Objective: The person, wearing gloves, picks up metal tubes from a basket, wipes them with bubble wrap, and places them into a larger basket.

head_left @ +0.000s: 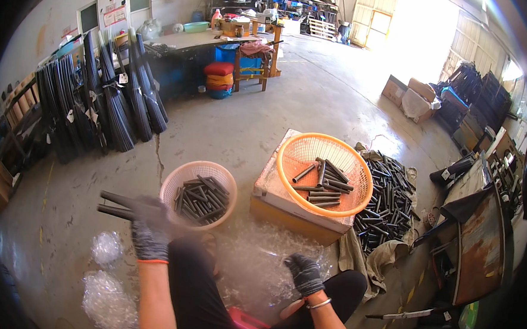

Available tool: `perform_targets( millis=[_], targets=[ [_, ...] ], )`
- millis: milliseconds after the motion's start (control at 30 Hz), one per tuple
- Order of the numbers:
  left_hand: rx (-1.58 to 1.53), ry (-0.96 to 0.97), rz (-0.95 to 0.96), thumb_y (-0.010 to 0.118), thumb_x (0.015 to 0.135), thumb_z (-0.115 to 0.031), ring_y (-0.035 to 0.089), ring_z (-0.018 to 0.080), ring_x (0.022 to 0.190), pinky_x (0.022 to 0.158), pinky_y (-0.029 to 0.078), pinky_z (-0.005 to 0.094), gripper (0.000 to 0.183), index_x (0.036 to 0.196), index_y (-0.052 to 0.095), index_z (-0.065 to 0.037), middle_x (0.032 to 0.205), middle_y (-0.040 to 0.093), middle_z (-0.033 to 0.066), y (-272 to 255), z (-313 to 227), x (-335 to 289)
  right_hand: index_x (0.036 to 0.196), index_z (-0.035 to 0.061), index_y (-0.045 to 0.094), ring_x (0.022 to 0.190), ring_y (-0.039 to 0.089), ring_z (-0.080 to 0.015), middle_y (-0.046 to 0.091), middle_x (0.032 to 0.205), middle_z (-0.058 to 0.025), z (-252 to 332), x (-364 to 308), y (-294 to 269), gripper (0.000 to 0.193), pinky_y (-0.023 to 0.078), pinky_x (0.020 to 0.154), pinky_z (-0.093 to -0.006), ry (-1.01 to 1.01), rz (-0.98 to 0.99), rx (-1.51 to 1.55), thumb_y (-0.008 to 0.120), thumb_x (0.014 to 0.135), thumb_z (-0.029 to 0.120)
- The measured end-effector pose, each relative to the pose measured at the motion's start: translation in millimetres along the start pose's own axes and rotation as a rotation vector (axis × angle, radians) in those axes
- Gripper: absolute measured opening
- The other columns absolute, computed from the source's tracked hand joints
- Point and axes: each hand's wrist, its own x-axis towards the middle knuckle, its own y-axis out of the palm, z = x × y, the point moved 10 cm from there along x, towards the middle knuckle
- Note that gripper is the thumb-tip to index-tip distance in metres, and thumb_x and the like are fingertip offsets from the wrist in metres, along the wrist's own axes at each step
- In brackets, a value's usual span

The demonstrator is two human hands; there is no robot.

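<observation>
My left hand (151,227), in a dark grey knit glove with an orange cuff, is closed around a few dark tubes (117,205) whose ends stick out to the left. Motion blurs its fingers. Just beyond it stands a pale pink basket (229,186) with many short dark tubes inside. My right hand (304,274), gloved the same way, is closed at the edge of a clear plastic bag (252,262) spread between my legs. An orange basket (366,194) holding several dark tubes rests tilted on a cardboard box (299,219) ahead.
A large heap of dark tubes (387,201) lies on a cloth at the right. Crumpled clear plastic (108,302) sits on the floor at left. Long dark rods (108,109) stand bundled at the far left, near a workbench (192,40). A rusty metal panel (479,253) stands at right.
</observation>
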Motion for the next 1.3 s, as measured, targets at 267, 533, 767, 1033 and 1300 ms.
perform_targets(
  millis=[267, 533, 767, 1033, 1300],
  targets=[
    [-1.331, -0.522, -0.039, 0.066, 0.082, -0.02, 0.059, 0.0175, 0.081, 0.073, 0.051, 0.0319, 0.027, 0.103, 0.056, -0.006, 0.089, 0.061, 0.0064, 50, 9, -36, 0.124, 0.0036, 0.044, 0.065, 0.058, -0.016, 0.061, 0.103, -0.013, -45, -9, -3, 0.051, 0.048, 0.054, -0.0289, 0.307, 0.079, 0.157, 0.068, 0.079, 0.013],
    [-1.43, -0.443, 0.388, 0.068, 0.08, -0.016, 0.059, 0.0154, 0.075, 0.071, 0.048, 0.028, 0.024, 0.097, 0.057, -0.002, 0.085, 0.062, 0.0066, 34, -158, -53, 0.131, 0.0103, 0.037, 0.066, 0.054, -0.0099, 0.058, 0.095, -0.0059, 76, 2, 56, 0.058, 0.045, 0.055, -0.0218, 0.34, 0.288, 1.308, 0.065, 0.08, 0.005],
    [-1.454, -0.565, 0.313, 0.069, 0.079, -0.018, 0.059, 0.0177, 0.08, 0.074, 0.049, 0.0301, 0.029, 0.101, 0.055, -0.004, 0.09, 0.061, 0.0064, 106, -111, -83, 0.09, 0.0016, 0.063, 0.065, 0.058, -0.0197, 0.062, 0.075, -0.0101, 52, -3, 62, 0.015, 0.046, 0.06, -0.0317, 0.096, 0.063, 0.794, 0.056, 0.087, 0.014],
    [-1.962, -0.794, -0.084, 0.064, 0.082, -0.021, 0.058, 0.0194, 0.091, 0.079, 0.051, 0.035, 0.025, 0.102, 0.057, -0.008, 0.096, 0.061, 0.0054, 60, -26, -28, 0.085, 0.0019, 0.064, 0.072, 0.059, -0.0305, 0.061, 0.08, -0.0184, 20, -11, 17, 0.012, 0.046, 0.068, -0.0362, 0.097, 0.049, 0.335, 0.054, 0.082, 0.009],
    [-2.102, -0.847, -0.132, 0.06, 0.085, -0.023, 0.058, 0.0207, 0.094, 0.083, 0.051, 0.0377, 0.024, 0.104, 0.058, -0.009, 0.1, 0.061, 0.0049, 96, 38, -35, 0.08, 0.001, 0.062, 0.069, 0.056, -0.0286, 0.061, 0.074, -0.0139, -52, -30, -4, 0.015, 0.044, 0.066, -0.0356, 0.133, -0.159, 0.002, 0.054, 0.086, 0.012]
  ],
)
